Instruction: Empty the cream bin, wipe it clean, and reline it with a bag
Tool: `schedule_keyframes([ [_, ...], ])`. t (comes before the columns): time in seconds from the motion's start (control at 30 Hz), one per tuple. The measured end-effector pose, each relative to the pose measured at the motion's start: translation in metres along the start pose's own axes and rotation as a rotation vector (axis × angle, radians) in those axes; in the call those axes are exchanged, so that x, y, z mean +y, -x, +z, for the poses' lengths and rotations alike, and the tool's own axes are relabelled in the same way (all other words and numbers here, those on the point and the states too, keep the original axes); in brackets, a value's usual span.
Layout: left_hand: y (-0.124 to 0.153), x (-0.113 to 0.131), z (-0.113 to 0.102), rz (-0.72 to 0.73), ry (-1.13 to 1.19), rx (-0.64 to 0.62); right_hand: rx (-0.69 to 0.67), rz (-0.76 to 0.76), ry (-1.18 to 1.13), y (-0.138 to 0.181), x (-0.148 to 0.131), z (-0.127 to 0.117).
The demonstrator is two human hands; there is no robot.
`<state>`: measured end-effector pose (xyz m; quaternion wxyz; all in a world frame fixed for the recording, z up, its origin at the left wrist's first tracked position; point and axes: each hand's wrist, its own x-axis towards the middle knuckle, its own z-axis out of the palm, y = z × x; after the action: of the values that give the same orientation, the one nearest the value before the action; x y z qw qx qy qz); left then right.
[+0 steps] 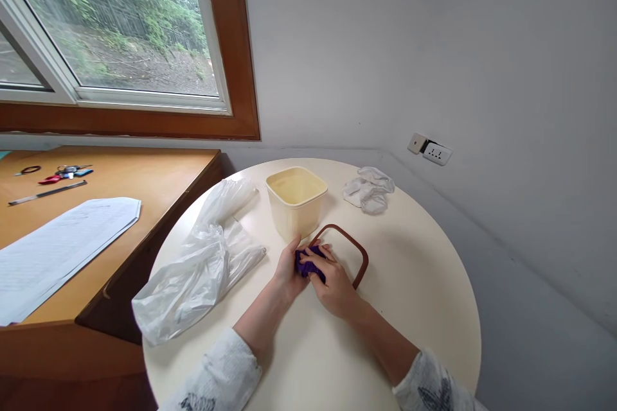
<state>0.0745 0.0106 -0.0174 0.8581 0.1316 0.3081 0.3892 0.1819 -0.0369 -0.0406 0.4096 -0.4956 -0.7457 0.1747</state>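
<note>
A bunched dark purple cloth (pixel 303 266) is between my two hands, over the middle of the round table. My left hand (pixel 286 271) supports it from the left side, thumb up and fingers partly hidden under it. From the right, my right hand (pixel 333 290) presses its bent fingers onto the top of the cloth. Just beyond my hands is a brown rounded-square ring (pixel 365 260); its near left part is hidden by them. A cream square bin (pixel 294 218) stands upright behind my left hand, its mouth facing up.
Crumpled clear plastic bags (pixel 193 289) cover the left of the white round table (pixel 424 308). Another crumpled bag (pixel 370 189) sits at the back right. A wooden desk (pixel 159 173) on the left bears papers (pixel 62 250), a pen (pixel 48 192) and keys (pixel 70 171).
</note>
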Motion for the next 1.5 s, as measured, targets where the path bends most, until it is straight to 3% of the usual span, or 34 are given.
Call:
schedule_keyframes([
  [0.13,-0.004,-0.002,-0.003,0.050,-0.117,0.092,-0.099,-0.048,-0.022,0.007,-0.002,-0.010],
  [0.4,-0.014,-0.008,-0.013,0.143,-0.186,0.065,-0.120,-0.139,-0.085,0.025,0.008,-0.035],
  [0.7,-0.015,-0.002,-0.017,0.149,-0.208,0.037,-0.129,0.022,0.030,0.043,0.028,-0.067],
  [0.87,-0.014,0.000,-0.019,0.106,-0.237,0.042,0.067,0.194,0.054,0.043,0.052,-0.080],
  [1.0,-0.014,-0.002,-0.017,0.109,-0.247,0.042,0.395,0.421,-0.235,0.042,0.064,-0.088],
  [1.1,-0.014,-0.004,-0.017,0.110,-0.250,0.039,0.603,0.497,-0.340,0.044,0.066,-0.087],
  [1.17,-0.014,-0.005,-0.016,0.108,-0.252,0.040,0.517,0.486,-0.263,0.047,0.065,-0.081],
  [1.27,-0.012,-0.005,-0.015,0.111,-0.252,0.051,0.175,0.391,-0.057,0.054,0.060,-0.066],
  [1.33,-0.011,-0.005,-0.013,0.117,-0.250,0.059,0.016,0.307,0.095,0.060,0.055,-0.055],
  [1.5,-0.011,-0.005,-0.012,0.136,-0.248,0.068,-0.080,0.200,0.329,0.082,0.035,-0.037],
])
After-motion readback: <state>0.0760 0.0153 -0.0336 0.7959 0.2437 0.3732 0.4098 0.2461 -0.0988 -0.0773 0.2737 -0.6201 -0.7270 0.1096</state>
